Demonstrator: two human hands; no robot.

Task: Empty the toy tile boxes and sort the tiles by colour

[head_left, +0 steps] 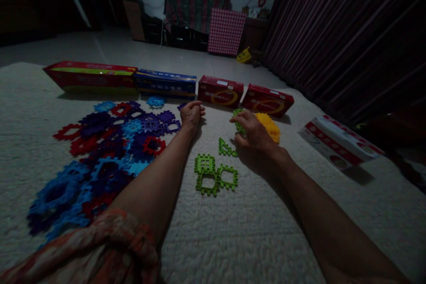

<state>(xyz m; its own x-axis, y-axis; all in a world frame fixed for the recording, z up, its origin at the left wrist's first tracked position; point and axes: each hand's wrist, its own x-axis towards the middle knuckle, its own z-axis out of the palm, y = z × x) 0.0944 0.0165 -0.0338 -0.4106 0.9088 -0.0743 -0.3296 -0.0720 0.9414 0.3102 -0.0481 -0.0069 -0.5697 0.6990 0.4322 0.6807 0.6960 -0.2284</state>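
My left hand (192,115) rests on the quilted cover with its fingers curled in, and nothing shows in it. It lies just right of several purple interlocking pieces (151,123). My right hand (253,132) is over the green interlocking pieces (238,120), its thumb and fingers apart; part of these pieces is hidden under it. Right behind that hand is a pile of yellow interlocking pieces (269,127). A green triangular piece (226,147) lies by the thumb. Closer to me, green square pieces (205,164) lie touching one another.
A large heap of blue, red and purple pieces (109,168) spreads at left. Along the back stand a long red box (96,77), a blue box (166,83) and two dark red boxes (220,91). A white and red box (339,142) sits at right, near dark curtains (333,31).
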